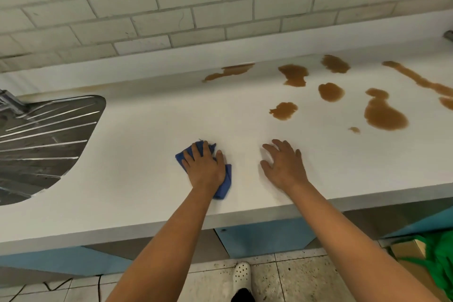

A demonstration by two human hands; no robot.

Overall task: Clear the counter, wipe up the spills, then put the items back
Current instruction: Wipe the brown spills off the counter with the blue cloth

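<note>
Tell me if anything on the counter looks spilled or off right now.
Yes: brown liquid puddles are scattered over the right half of the white counter, unwiped. The left hand presses the blue cloth well short of them.

Two bare forearms without sleeves, ending in the left hand [204,164] and the right hand [285,167]; no rings, watch or gloves are visible near the fingers. Below, one white perforated clog-style shoe [242,277] over a black sock or trouser hem.
</note>
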